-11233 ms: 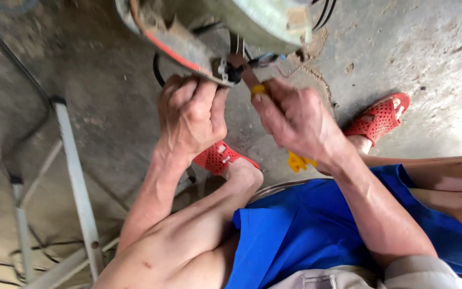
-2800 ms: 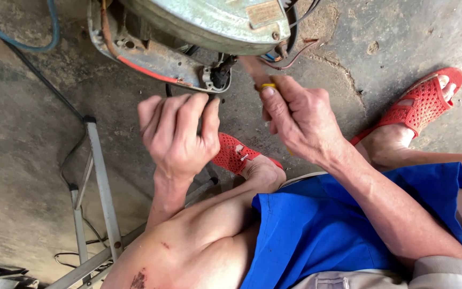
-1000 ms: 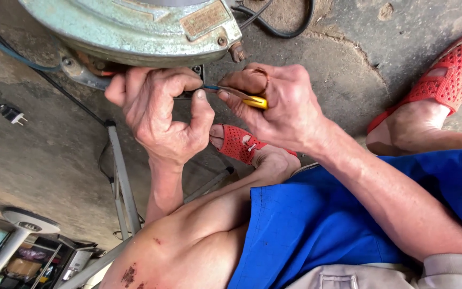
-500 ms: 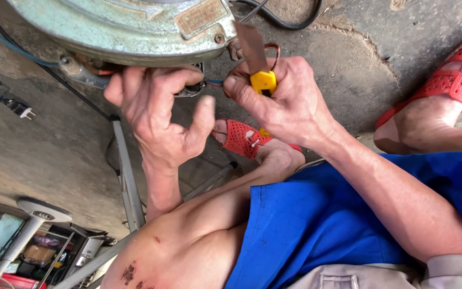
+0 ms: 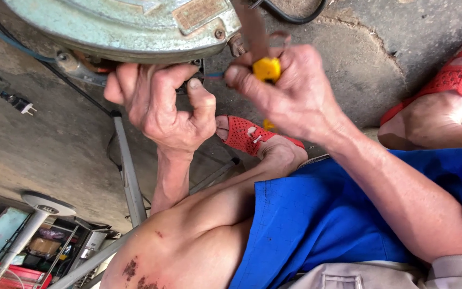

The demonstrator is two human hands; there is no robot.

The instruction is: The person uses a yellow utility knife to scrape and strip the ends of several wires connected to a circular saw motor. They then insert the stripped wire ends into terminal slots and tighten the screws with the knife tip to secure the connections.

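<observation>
The left hand (image 5: 161,104) grips a black part under the green motor (image 5: 129,27), and the right hand (image 5: 290,91) pinches a yellow-handled tool (image 5: 267,68).

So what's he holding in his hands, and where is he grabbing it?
The right hand has a tool by its yellow handle. The left hand pinches something small under the green housing; what it is cannot be told.

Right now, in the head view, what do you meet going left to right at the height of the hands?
Black plug → left hand → yellow-handled tool in the right hand → red sandal.
</observation>
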